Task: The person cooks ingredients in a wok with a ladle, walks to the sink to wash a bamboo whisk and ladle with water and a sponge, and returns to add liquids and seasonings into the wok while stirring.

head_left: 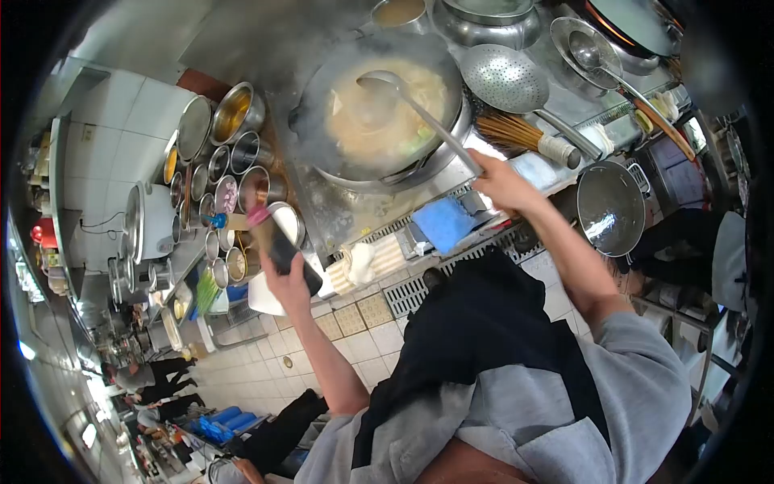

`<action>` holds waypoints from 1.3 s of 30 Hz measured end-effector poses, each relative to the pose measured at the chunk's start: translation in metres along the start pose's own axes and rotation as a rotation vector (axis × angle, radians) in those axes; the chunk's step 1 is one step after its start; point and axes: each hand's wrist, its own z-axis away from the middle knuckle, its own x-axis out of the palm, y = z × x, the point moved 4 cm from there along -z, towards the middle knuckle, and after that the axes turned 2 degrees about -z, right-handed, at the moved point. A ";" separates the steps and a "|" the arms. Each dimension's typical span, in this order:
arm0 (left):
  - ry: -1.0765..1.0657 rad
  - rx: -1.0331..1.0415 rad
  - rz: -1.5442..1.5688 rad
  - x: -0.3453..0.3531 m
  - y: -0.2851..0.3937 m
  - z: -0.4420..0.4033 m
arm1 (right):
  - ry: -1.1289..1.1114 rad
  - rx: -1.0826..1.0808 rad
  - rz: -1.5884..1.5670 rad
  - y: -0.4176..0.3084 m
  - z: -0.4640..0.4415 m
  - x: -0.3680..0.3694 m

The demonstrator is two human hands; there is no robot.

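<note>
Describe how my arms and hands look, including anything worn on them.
No glove or watch shows on your left hand or right hand. Your forearms are bare too. The grey short sleeves end around the elbows, with no clear markings visible.

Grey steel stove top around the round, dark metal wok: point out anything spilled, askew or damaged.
The stove top looks wet and stained in front of the wok, possibly from splashes. Nothing there stands out as askew or damaged.
</note>
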 end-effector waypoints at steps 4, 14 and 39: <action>-0.316 0.105 -0.568 0.045 0.024 -0.021 | -0.220 0.143 -0.485 -0.004 0.003 0.037; -0.483 0.233 -0.898 0.066 0.026 -0.026 | -0.092 0.054 -0.228 0.030 0.060 0.015; -0.419 0.172 -0.519 0.063 0.003 -0.024 | 0.218 -0.420 1.159 -0.032 0.003 -0.027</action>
